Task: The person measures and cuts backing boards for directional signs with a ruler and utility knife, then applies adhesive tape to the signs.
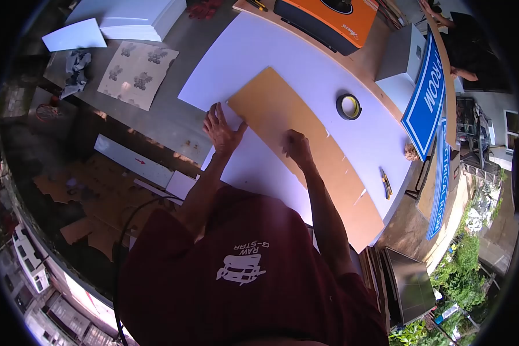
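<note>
Head view: long tan board (pixel 305 144), white-flecked edge; left hand (pixel 222 131) splayed, empty; right hand (pixel 297 147) curled, its grip unclear.

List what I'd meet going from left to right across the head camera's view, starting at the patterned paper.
Patterned paper → left hand → right hand → roll of tape → yellow-and-black hand tool → upper blue sign. The brown sheet is left out, since it overlaps several of these.
</note>
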Available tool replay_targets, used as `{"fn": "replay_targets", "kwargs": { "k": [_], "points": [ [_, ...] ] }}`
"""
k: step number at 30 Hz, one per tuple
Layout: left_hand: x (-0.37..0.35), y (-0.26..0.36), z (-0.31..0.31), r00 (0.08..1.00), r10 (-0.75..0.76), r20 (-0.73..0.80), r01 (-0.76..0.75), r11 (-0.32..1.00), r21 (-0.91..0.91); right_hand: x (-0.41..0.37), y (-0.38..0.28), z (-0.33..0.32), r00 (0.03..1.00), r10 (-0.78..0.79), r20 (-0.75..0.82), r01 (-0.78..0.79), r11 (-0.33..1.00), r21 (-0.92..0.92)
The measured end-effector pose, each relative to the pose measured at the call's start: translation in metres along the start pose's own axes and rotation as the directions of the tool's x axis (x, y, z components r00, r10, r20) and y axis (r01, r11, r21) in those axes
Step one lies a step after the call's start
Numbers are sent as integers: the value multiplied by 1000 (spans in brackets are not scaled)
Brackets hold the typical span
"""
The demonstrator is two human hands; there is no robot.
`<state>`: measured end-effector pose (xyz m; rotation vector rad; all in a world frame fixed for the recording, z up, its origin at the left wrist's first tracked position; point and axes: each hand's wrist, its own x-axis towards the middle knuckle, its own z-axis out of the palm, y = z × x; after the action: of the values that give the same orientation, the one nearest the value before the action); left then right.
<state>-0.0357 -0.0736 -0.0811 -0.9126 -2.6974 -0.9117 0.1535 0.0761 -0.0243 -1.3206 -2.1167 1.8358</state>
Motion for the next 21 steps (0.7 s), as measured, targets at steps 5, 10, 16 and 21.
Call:
{"fn": "replay_targets", "kwargs": {
  "k": [5,10,16,21],
  "points": [
    [-10,7,6,999,-35,-3,35,999,21,84,-14,55,933,-331,141,358,895,-266],
    [-12,7,13,997,72,-40,-69,994,79,115,-50,107,970,-243,22,230,881,-413],
    [-9,11,15,993,120,11,-120,973,199,5,-27,-5,829,-444,-339,406,896,-181],
    [-10,7,24,990,140,34,-144,946,291,-128,121,-251,433,-14,-901,-101,993,-64]
  ]
}}
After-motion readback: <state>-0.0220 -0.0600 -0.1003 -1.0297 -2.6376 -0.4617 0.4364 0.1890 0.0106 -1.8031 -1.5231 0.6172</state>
